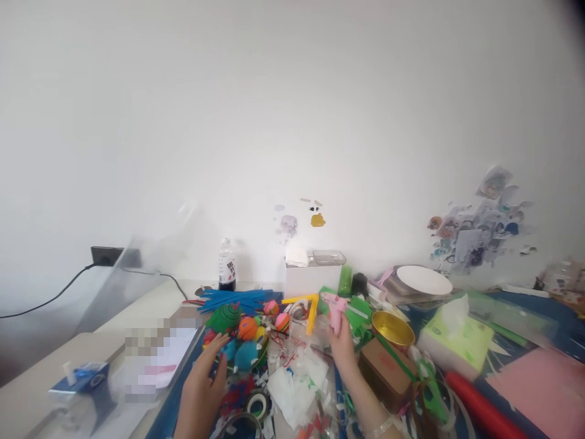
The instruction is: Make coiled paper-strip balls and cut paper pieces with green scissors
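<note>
My right hand (343,349) is closed round the grip of a pink glue gun (335,306), held upright above the cluttered desk. Spread open and holding nothing, my left hand (204,385) hovers beside a heap of coloured paper balls (247,341), fingertips near a teal one. A green ridged paper piece (225,317) and blue paper strips (237,299) lie just behind the balls. White plastic scraps (295,384) and a tape roll (256,403) lie between my two arms.
A gold bowl (393,329), brown box (386,373), green tissue pack (457,341), red roll (479,411) and pink sheet (543,384) fill the right. A white box (311,277), bottle (226,265) and white plate (423,280) stand by the wall. Papers (159,356) lie left.
</note>
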A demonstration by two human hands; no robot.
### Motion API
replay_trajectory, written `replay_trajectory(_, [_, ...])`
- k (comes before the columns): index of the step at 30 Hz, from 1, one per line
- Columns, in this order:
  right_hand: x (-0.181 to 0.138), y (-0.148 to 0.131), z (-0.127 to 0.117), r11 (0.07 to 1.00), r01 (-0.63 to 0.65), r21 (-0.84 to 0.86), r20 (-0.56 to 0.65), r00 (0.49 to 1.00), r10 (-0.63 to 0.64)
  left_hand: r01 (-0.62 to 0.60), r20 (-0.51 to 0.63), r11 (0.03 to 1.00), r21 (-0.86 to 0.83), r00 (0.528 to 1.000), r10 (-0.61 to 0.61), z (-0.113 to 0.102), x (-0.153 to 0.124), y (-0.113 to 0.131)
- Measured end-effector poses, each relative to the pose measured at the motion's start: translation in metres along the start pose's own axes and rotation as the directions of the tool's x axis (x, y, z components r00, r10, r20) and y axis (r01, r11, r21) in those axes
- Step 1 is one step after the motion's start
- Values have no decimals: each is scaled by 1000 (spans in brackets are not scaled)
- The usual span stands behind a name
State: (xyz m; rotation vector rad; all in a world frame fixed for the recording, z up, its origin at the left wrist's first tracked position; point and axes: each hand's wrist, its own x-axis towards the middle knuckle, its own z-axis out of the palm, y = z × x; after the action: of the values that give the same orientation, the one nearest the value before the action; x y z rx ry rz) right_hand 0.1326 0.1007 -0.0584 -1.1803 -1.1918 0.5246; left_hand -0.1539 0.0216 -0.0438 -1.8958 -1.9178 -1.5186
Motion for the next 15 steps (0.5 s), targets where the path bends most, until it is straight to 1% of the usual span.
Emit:
replay_trajectory(1, [0, 2, 0, 998, 19, -64, -8, 1000, -19, 39, -15, 999, -2, 999, -39, -2, 1, -2])
replay_trajectory(3, [-1, 6, 0, 987, 38, -157, -5, 999, -39, 69, -46, 998, -3, 997, -70, -5, 5, -6])
replay_trajectory(6, [-6, 8, 2, 954, 83, -290, 21, 997, -80, 66, -66, 998, 3, 996, -65, -10, 17, -9])
replay_trajectory(8, [-10, 9, 4, 927, 107, -358, 43, 994, -98, 58, -67, 998, 11, 996, -57, -13, 31, -10])
replay_trajectory(10, [-12, 10, 4, 904, 127, -408, 66, 992, -109, 63, -76, 998, 20, 995, -62, -15, 49, -11])
replay_trajectory(12, [-13, 10, 4, 885, 154, -440, 96, 988, -124, 110, -105, 994, 25, 989, -107, -15, 66, -15])
replay_trajectory(15, [-12, 5, 1, 858, 221, -464, 139, 975, -175, 170, -119, 985, 14, 979, -167, -12, 79, -24])
